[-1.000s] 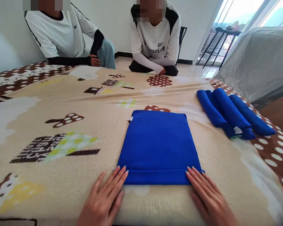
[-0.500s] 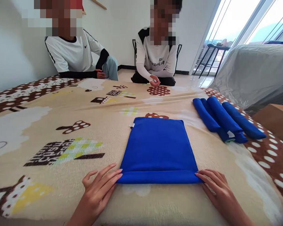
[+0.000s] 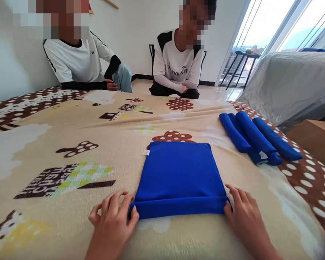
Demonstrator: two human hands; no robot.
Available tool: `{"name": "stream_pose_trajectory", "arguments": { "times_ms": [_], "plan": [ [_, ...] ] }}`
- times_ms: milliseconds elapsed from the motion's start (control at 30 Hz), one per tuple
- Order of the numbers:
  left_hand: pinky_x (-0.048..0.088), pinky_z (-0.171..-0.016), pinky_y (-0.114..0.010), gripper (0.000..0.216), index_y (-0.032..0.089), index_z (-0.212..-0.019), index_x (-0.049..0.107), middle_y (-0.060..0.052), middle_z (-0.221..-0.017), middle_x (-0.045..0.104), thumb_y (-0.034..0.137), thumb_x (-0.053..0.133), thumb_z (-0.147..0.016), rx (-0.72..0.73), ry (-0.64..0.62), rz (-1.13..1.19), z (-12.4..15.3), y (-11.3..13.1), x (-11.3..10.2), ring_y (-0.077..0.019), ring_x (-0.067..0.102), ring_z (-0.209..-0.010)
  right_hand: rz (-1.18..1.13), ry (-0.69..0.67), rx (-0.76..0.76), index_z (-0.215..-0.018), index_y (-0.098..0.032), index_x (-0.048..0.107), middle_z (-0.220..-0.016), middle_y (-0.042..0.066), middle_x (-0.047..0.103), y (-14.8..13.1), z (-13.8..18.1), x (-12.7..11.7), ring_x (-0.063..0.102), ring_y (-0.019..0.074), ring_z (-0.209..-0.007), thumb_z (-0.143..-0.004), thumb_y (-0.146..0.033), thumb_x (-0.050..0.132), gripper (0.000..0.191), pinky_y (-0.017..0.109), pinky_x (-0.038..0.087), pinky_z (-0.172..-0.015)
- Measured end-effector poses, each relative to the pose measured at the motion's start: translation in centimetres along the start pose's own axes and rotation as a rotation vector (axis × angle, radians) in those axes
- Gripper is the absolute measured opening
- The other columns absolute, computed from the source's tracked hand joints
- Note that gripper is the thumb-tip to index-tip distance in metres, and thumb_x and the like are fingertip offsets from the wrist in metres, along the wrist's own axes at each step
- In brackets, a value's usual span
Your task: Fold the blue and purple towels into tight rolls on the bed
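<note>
A blue cloth (image 3: 178,171) lies flat before me, its near edge folded into a flat band. A small white tag sticks out at its far left corner. My left hand (image 3: 112,216) grips the left end of the folded band, thumb in front and fingertips tucked behind or under it. At the opposite end, my right hand (image 3: 245,215) pinches the band between thumb and fingers. To the far right, several rolled blue cloths (image 3: 256,135) lie side by side, partly stacked, one with a white tag showing.
Everything rests on a cream patterned blanket (image 3: 124,151) with a brown polka-dot border. Two people in white shirts sit at the far edge, hands together. Right of the blanket are a cardboard box (image 3: 314,139) and a plastic-covered piece of furniture (image 3: 284,83). A black stool (image 3: 242,68) stands by the window.
The folded band has become wider, and the cloth's flat part shorter. My fingers have gone from lying extended at its ends to curling around them. The far middle person has brought their hands together.
</note>
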State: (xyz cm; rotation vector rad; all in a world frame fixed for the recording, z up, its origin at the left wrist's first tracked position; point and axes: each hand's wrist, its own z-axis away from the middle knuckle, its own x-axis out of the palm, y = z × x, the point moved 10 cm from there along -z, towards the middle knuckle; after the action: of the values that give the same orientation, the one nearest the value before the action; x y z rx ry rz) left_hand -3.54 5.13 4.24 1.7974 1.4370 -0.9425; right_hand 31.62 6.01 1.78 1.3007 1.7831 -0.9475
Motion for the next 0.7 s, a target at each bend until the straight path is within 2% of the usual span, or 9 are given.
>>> {"name": "stream_pose_trajectory", "arguments": {
  "times_ms": [33, 100, 167, 233, 300, 400, 500, 600, 700],
  "plan": [
    [0.034, -0.099, -0.053, 0.022, 0.023, -0.106, 0.067, -0.012, -0.117, 0.068, 0.021, 0.056, -0.088, -0.025, 0.073, -0.034, 0.0, 1.7, -0.3, -0.0308, 0.062, -0.106, 0.048, 0.079, -0.009, -0.130, -0.017, 0.057, -0.118, 0.015, 0.067, -2.0, -0.2, -0.2, 0.064, 0.0305, -0.102, -0.092, -0.019, 0.046, 0.040, 0.047, 0.051, -0.084],
    [0.035, -0.105, -0.049, 0.033, 0.020, -0.119, 0.065, -0.013, -0.128, 0.067, 0.011, 0.052, -0.090, 0.073, 0.128, 0.053, 0.1, 6.4, 0.0, -0.0278, 0.061, -0.117, 0.006, 0.145, -0.154, -0.140, -0.018, 0.052, -0.133, 0.013, 0.063, -7.4, -0.2, 0.2, 0.060, 0.0290, -0.118, -0.090, -0.011, 0.041, 0.052, 0.047, 0.047, -0.095],
    [0.038, -0.109, -0.040, 0.039, 0.016, -0.124, 0.063, -0.012, -0.130, 0.068, 0.004, 0.046, -0.091, 0.266, 0.101, 0.217, 0.5, 10.9, 0.9, -0.0224, 0.059, -0.126, -0.099, 0.110, -0.351, -0.145, -0.016, 0.048, -0.141, 0.009, 0.058, -12.3, 0.3, 1.0, 0.053, 0.0229, -0.131, -0.089, -0.007, 0.037, 0.057, 0.040, 0.043, -0.104],
    [0.037, -0.113, -0.035, 0.040, 0.011, -0.130, 0.060, -0.011, -0.133, 0.067, 0.005, 0.045, -0.093, 0.370, 0.054, 0.266, 0.9, 12.4, 1.8, -0.0200, 0.055, -0.133, -0.108, 0.031, -0.458, -0.148, -0.011, 0.045, -0.148, 0.007, 0.053, -14.2, 0.9, 1.8, 0.045, 0.0202, -0.140, -0.092, -0.009, 0.038, 0.056, 0.036, 0.039, -0.110],
    [0.029, -0.119, -0.036, 0.044, 0.009, -0.139, 0.055, -0.010, -0.139, 0.063, 0.014, 0.049, -0.096, 0.378, -0.008, 0.192, 1.1, 10.8, 2.5, -0.0201, 0.052, -0.136, -0.047, -0.021, -0.454, -0.150, -0.008, 0.042, -0.152, 0.008, 0.049, -12.5, 1.3, 2.2, 0.042, 0.0209, -0.143, -0.095, -0.016, 0.045, 0.055, 0.037, 0.035, -0.113],
    [0.016, -0.124, -0.037, 0.053, 0.013, -0.147, 0.047, -0.008, -0.149, 0.055, 0.026, 0.052, -0.096, 0.393, -0.120, 0.093, 1.6, 6.7, 2.4, -0.0211, 0.048, -0.140, 0.024, -0.069, -0.401, -0.154, -0.010, 0.035, -0.153, 0.009, 0.047, -7.1, 2.1, 1.6, 0.043, 0.0219, -0.143, -0.098, -0.027, 0.049, 0.060, 0.039, 0.032, -0.115],
    [0.012, -0.124, -0.038, 0.057, 0.016, -0.150, 0.044, -0.009, -0.148, 0.055, 0.021, 0.051, -0.093, 0.399, -0.172, 0.109, 2.2, 3.6, 1.3, -0.0198, 0.050, -0.139, 0.047, -0.115, -0.377, -0.157, -0.012, 0.031, -0.154, 0.008, 0.045, -2.9, 3.1, 0.9, 0.041, 0.0223, -0.144, -0.098, -0.028, 0.047, 0.062, 0.040, 0.032, -0.115],
    [0.015, -0.122, -0.040, 0.057, 0.020, -0.147, 0.046, -0.009, -0.144, 0.059, 0.013, 0.048, -0.090, 0.358, -0.158, 0.154, 2.3, 2.0, 0.6, -0.0192, 0.055, -0.133, 0.030, -0.149, -0.392, -0.156, -0.015, 0.032, -0.153, 0.007, 0.046, -1.5, 3.5, 0.8, 0.041, 0.0226, -0.144, -0.097, -0.025, 0.048, 0.062, 0.039, 0.033, -0.113],
    [0.023, -0.116, -0.041, 0.049, 0.024, -0.137, 0.057, -0.009, -0.138, 0.064, 0.014, 0.053, -0.089, 0.311, -0.065, 0.153, 2.1, 1.0, 0.1, -0.0225, 0.061, -0.125, 0.015, -0.126, -0.373, -0.152, -0.021, 0.040, -0.148, 0.004, 0.053, -1.2, 2.9, 1.1, 0.048, 0.0234, -0.138, -0.095, -0.023, 0.051, 0.058, 0.040, 0.034, -0.109]
  ]
}}
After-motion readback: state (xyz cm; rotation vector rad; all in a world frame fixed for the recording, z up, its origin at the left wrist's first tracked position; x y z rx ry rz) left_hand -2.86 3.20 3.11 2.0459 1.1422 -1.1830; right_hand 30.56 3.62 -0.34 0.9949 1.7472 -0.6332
